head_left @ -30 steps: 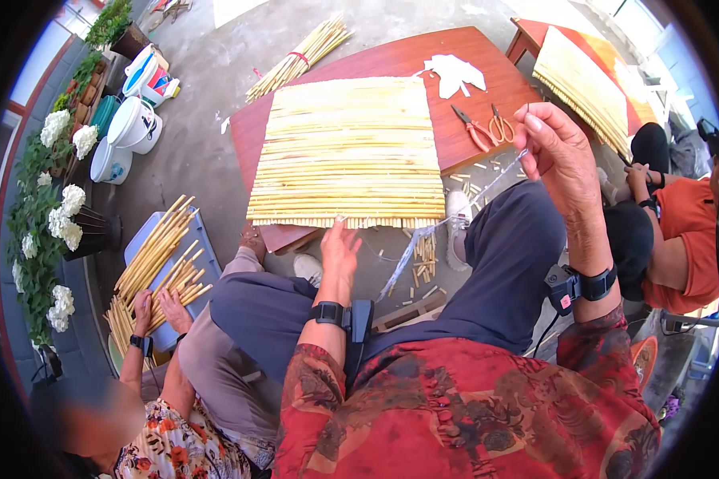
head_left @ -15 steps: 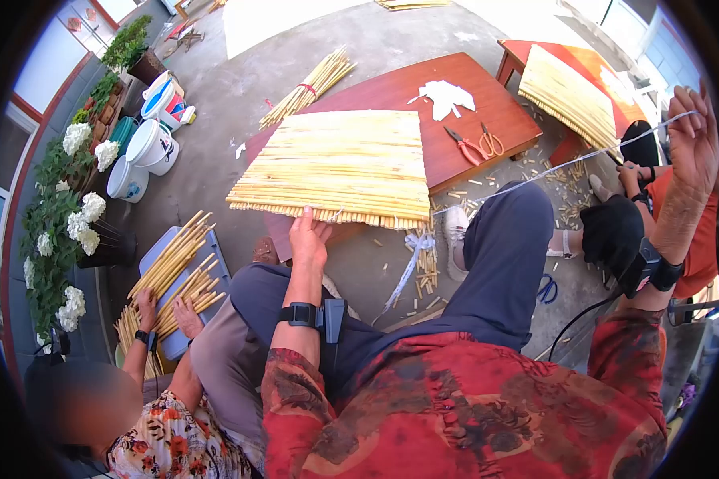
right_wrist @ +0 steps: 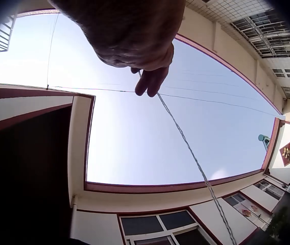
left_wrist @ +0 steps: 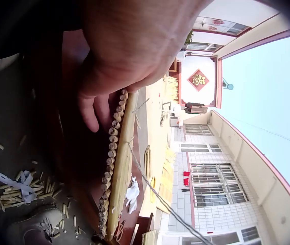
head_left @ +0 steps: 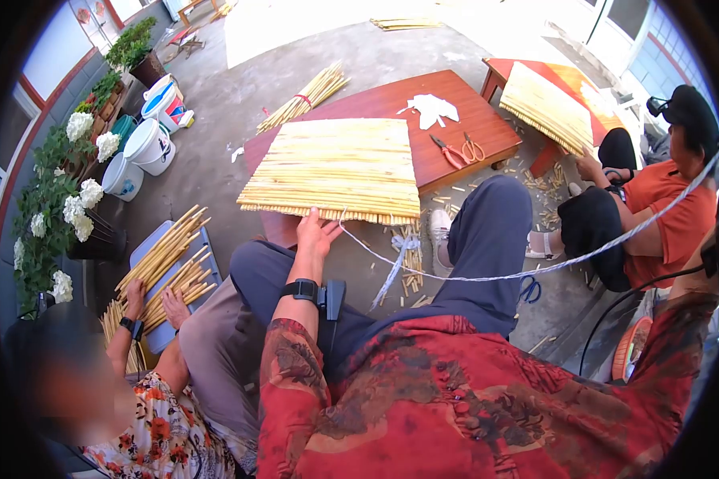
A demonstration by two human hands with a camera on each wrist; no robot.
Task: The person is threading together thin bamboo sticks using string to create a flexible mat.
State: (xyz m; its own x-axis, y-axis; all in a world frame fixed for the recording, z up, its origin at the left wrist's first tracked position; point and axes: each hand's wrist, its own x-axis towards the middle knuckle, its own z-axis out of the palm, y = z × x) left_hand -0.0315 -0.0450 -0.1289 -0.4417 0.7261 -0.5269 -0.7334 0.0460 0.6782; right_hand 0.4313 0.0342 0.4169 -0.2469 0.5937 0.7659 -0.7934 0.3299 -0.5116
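A mat of pale yellow stalks [head_left: 335,168], bound side by side, lies on the reddish-brown table with its near edge jutting out. My left hand [head_left: 313,233] grips that edge, thumb on top and fingers below; the left wrist view shows the hand [left_wrist: 129,51] over the row of cut stalk ends [left_wrist: 109,158]. A twisted pale string [head_left: 527,273] rises from the mat's near edge, just right of my left hand, and sweeps to the far right. High against the sky, my right hand [right_wrist: 140,46] pinches the string [right_wrist: 193,153]; the head view cuts it off.
Pliers [head_left: 452,152], scissors [head_left: 473,149] and a torn white scrap [head_left: 430,109] lie on the table [head_left: 455,88]. Stalk offcuts [head_left: 411,263] litter the floor below. At left a person handles loose stalks [head_left: 168,255]; another in orange [head_left: 671,203] sits at right by a second mat [head_left: 547,108].
My right hand has swung up and out to the right, leaving the head view, drawing out a long length of string. My left hand stays on the mat's near edge.
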